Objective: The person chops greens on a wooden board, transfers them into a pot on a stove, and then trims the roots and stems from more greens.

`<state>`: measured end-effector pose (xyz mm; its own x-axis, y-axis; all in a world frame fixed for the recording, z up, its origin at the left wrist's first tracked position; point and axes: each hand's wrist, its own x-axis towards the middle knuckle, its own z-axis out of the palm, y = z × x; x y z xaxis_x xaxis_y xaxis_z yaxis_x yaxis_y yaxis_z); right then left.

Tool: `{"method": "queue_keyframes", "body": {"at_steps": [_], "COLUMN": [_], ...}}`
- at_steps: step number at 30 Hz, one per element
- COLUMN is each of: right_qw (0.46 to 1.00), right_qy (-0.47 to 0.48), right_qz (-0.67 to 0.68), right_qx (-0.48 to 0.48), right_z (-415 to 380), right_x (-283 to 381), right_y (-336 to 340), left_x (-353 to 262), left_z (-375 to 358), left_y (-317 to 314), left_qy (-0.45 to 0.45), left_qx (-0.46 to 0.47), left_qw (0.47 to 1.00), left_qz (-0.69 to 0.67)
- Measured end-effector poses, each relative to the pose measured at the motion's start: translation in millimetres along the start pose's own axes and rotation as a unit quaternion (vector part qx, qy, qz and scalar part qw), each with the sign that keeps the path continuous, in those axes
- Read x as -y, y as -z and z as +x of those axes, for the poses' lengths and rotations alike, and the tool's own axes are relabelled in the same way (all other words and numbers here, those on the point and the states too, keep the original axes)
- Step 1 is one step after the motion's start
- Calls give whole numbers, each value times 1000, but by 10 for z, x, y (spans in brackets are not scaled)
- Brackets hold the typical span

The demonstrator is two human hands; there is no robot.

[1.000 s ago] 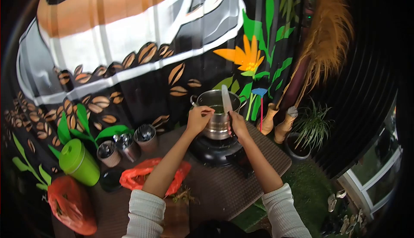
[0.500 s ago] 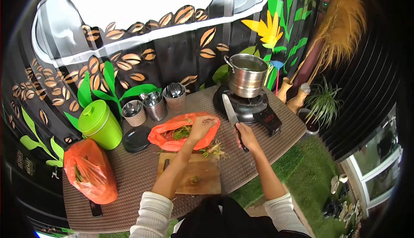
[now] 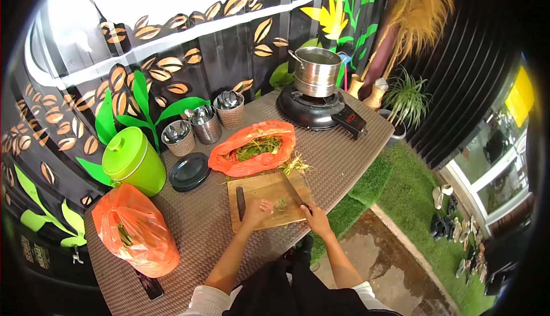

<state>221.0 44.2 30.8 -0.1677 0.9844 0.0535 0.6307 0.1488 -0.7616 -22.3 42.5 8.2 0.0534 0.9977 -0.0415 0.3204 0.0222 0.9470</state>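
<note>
Steel with a dark handle, the knife (image 3: 295, 190) angles over the right side of the wooden board (image 3: 260, 191), low centre of the frame. Of your 2 hands, the right hand (image 3: 314, 218) has its fingers clamped on that handle, the proper hold; expect it stiff and fairly light. Your left hand (image 3: 257, 213) curls near soft, flimsy green scraps (image 3: 280, 204); whether its fingers pinch anything, I cannot tell.

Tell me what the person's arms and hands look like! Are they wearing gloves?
No gloves: the left hand and right hand are both bare. The left sleeve and right sleeve are whitish and stop around the elbows, leaving everything below uncovered. I can't see any watch or bracelet on either wrist.
</note>
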Motion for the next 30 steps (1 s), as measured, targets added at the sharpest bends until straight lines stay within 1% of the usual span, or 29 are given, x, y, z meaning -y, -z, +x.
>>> {"method": "queue_keyframes", "body": {"at_steps": [1,2,3,5,6,8,9,11,12,14,15,17,18,19,20,21,23,24,26,27,29,30], "right_qw": [997,998,998,990,989,982,982,980,984,985,987,989,992,993,994,994,997,997,997,997,997,996], "right_qy": [27,-32,-36,-56,-57,-66,-68,-36,-20,-18,-16,-22,-40,-57,-54,-54,-47,-47,-55,-55,-60,-82], "right_qz": [-59,-49,-50,-124,-125,-174,-175,-198,-178,-170,-159,-145,-123,-102,-93,-93,-60,-60,-41,-41,-19,-15], "right_qx": [-44,-31,-33,-43,-45,-22,-24,-6,1,6,12,-2,-8,-15,-20,-20,-25,-24,-32,-31,-49,-37], "right_z": [-86,-151,-202,-275,-302,-356,-385,-449,-488,-512,-516,-518,-501,-486,-488,-484,-470,-478,-499,-510,-525,-536], "right_x": [55,101,138,196,245,345,370,404,455,433,420,375,353,332,314,279,178,162,144,135,120,192], "right_y": [-6,-4,-9,-32,-46,-99,-144,-218,-209,-225,-226,-207,-194,-182,-169,-179,-247,-288,-402,-455,-571,-563], "left_x": [55,114,95,62,118,226,166,-51,-57,-58,-3,164,143,116,85,67,34,25,8,11,23,15], "left_z": [-38,-65,-115,-205,-199,-173,-196,-239,-238,-246,-222,-153,-149,-120,-90,-66,-25,-17,-2,5,2,-7], "left_y": [-30,-55,-58,-50,-63,-96,-76,-23,-34,-54,-95,-202,-209,-207,-204,-206,-195,-186,-168,-167,-157,-155], "left_qy": [-14,-27,-28,-18,-20,-50,-52,-81,-83,-83,-83,-79,-78,-116,-153,-154,-212,-211,-228,-228,-255,-254], "left_qx": [-5,-12,-7,25,26,16,18,43,43,15,16,-55,-54,-86,-118,-117,-113,-114,-53,-53,-17,-17], "left_qw": [1000,999,999,999,999,998,998,994,994,995,995,995,995,985,964,965,941,940,935,935,931,931], "left_qz": [13,25,23,31,30,23,22,62,60,45,43,16,15,98,180,180,240,241,266,267,260,261]}}
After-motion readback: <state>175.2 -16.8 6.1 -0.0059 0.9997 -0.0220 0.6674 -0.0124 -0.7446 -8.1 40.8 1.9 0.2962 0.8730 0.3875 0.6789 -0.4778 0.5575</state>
